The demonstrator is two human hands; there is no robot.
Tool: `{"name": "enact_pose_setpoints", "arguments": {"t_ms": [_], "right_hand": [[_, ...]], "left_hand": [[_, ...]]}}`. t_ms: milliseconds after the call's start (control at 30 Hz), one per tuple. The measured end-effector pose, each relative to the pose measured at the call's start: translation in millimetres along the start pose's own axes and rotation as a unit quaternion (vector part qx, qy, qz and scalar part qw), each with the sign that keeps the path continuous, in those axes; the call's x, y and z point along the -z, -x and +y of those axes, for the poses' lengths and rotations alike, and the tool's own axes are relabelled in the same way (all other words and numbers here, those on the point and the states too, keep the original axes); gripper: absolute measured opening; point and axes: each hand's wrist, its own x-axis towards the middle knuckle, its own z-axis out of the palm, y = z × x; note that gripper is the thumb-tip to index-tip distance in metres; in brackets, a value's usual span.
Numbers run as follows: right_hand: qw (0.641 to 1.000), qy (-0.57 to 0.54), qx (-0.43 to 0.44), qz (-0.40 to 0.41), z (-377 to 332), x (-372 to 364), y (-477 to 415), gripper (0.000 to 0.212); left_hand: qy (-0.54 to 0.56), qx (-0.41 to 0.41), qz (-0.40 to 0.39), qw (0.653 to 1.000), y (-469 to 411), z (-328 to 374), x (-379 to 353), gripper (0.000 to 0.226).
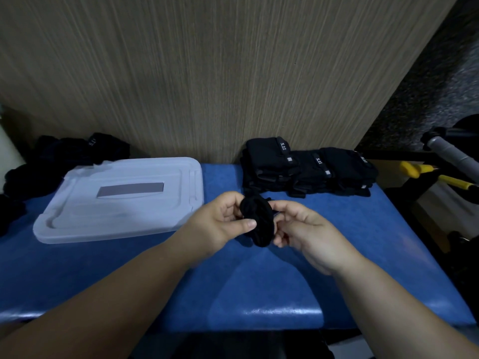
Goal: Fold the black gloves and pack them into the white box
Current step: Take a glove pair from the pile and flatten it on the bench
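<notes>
While you held the bunched black glove (pixel 258 224) over the blue bench (pixel 285 281), your left grip (pixel 223 221) curled round one side, thumb pressed on it, and your right grip (pixel 308 231) pinched the other, near the lidded white box (pixel 77 216).

Fig.: legible marks, head view.
You can read white "5.11", turned sideways, on 3 cuffs (pixel 283 146) of the folded black gloves (pixel 308 169) stacked back-right; a similar mark on the left glove pile (pixel 91 142) is too dim to read.
</notes>
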Motion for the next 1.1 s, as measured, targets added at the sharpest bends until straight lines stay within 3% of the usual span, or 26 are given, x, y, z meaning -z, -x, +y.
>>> {"name": "enact_pose_setpoints", "arguments": {"t_ms": [167, 367, 567, 767, 900, 1100], "right_hand": [[0.997, 0.065, 0.048, -0.010, 4, -1, 1, 0.029], [0.996, 0.017, 0.078, -0.027, 0, -1, 5, 0.033], [0.996, 0.043, 0.071, -0.009, 2, -4, 3, 0.031], [0.989, 0.098, 0.085, 0.074, 2, -10, 1, 0.019], [0.952, 0.229, 0.096, 0.176, 6, -10, 1, 0.034], [0.909, 0.331, 0.102, 0.233, 8, -11, 2, 0.028]], "left_hand": [[0.011, 0.002, 0.017, 1.000, 1, 2, -5, 0.016], [-0.022, 0.016, 0.062, 0.998, 3, 5, -8, 0.014], [-0.058, 0.038, 0.100, 0.993, 5, 9, -14, 0.016], [-0.116, 0.046, 0.144, 0.982, 7, 12, -16, 0.025], [-0.162, 0.032, 0.166, 0.972, 5, 9, -13, 0.026], [-0.197, -0.004, 0.143, 0.970, 7, 5, -13, 0.041]]}}
